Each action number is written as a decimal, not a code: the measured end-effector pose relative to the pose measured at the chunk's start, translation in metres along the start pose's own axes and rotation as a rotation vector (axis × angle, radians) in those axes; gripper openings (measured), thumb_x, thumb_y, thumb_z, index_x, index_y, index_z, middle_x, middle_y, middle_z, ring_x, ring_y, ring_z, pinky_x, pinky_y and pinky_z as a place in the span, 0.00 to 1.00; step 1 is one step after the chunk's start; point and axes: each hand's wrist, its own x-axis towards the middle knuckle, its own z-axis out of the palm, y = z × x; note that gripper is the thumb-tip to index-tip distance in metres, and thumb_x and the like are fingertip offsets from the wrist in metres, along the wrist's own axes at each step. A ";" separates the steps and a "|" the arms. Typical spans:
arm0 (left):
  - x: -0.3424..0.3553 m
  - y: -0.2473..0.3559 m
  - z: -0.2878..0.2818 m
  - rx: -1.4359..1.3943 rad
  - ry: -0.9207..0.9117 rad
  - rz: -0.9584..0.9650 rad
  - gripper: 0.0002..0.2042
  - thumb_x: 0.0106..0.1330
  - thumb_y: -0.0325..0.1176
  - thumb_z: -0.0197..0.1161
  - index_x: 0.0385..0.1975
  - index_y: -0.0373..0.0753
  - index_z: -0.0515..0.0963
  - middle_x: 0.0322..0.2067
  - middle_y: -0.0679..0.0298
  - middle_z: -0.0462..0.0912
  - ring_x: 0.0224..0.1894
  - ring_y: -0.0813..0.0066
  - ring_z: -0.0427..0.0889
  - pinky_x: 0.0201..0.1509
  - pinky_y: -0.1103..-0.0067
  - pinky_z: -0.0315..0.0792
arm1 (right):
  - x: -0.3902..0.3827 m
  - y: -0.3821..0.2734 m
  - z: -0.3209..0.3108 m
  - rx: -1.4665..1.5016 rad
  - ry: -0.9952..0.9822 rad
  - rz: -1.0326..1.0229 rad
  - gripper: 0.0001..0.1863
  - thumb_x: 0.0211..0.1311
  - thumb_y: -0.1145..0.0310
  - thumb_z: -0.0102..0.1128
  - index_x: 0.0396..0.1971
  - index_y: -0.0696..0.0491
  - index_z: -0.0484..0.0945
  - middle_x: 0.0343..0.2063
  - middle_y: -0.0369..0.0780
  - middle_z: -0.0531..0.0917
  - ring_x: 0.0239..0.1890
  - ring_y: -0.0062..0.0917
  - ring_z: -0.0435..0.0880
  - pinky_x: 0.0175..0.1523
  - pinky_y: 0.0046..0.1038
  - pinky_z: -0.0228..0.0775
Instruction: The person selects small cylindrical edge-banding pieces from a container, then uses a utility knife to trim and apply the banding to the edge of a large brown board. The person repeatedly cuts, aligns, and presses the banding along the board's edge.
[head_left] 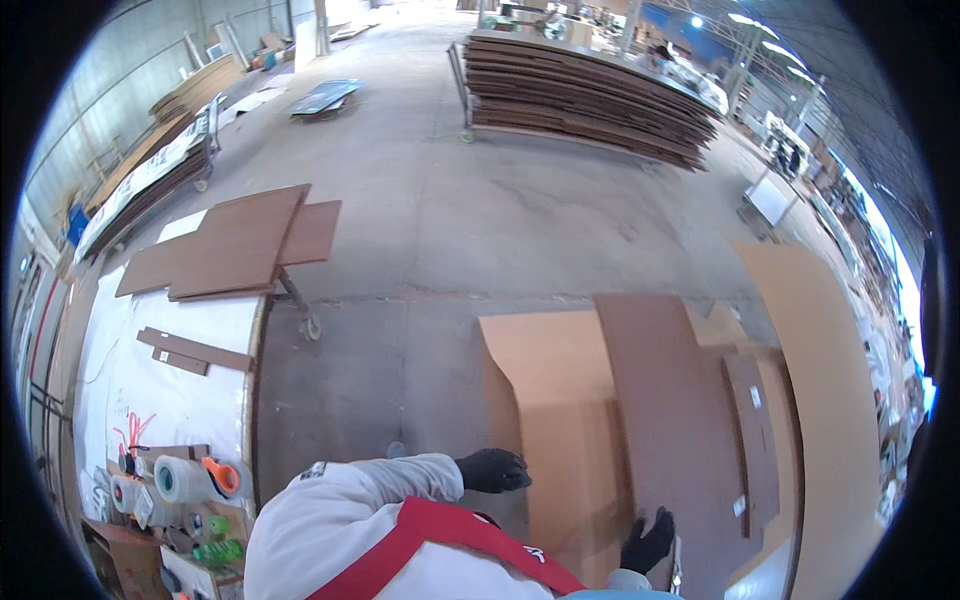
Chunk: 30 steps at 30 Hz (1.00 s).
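Note:
My left hand [493, 471], in a black glove, hangs beside the left edge of an open cardboard sheet [565, 400]. Its fingers are loosely bent and nothing shows in them. My right hand [648, 543], also gloved in black, is over the left edge of a long brown panel [665, 400], fingers apart. Whether it touches the panel I cannot tell. A thin silvery object [677, 568] shows right beside that hand; its kind is unclear. Narrower brown boards [752, 440] with small white labels lie on the panel's right side.
At left, a white-topped table [190, 400] bears brown panels [230, 240], narrow strips [195, 350] and tape rolls [180, 480]. A tall stack of brown boards [590, 95] stands on a cart ahead. A large cardboard sheet [815, 380] rises at right. Concrete floor [420, 230] lies between.

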 end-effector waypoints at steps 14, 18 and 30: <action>-0.098 -0.254 -0.331 -0.256 0.490 -0.511 0.12 0.61 0.39 0.54 0.40 0.42 0.78 0.37 0.59 0.81 0.39 0.65 0.79 0.46 0.74 0.71 | 0.229 -0.405 0.198 0.419 -0.608 -0.228 0.17 0.55 0.59 0.58 0.44 0.49 0.77 0.40 0.42 0.81 0.43 0.34 0.79 0.49 0.34 0.70; -0.108 -0.365 -0.445 0.101 0.596 -0.385 0.12 0.63 0.34 0.53 0.42 0.37 0.77 0.38 0.59 0.81 0.40 0.69 0.79 0.47 0.77 0.71 | 0.345 -0.492 0.284 0.388 -0.692 -0.346 0.19 0.58 0.54 0.51 0.45 0.48 0.76 0.42 0.40 0.80 0.45 0.34 0.78 0.50 0.37 0.69; -0.171 -0.539 -0.668 -0.446 1.670 -0.938 0.16 0.67 0.32 0.51 0.52 0.35 0.69 0.40 0.57 0.79 0.27 0.76 0.79 0.31 0.82 0.74 | 0.701 -0.923 0.491 0.677 -0.658 -1.120 0.16 0.62 0.60 0.46 0.42 0.52 0.75 0.41 0.43 0.80 0.43 0.39 0.78 0.47 0.38 0.70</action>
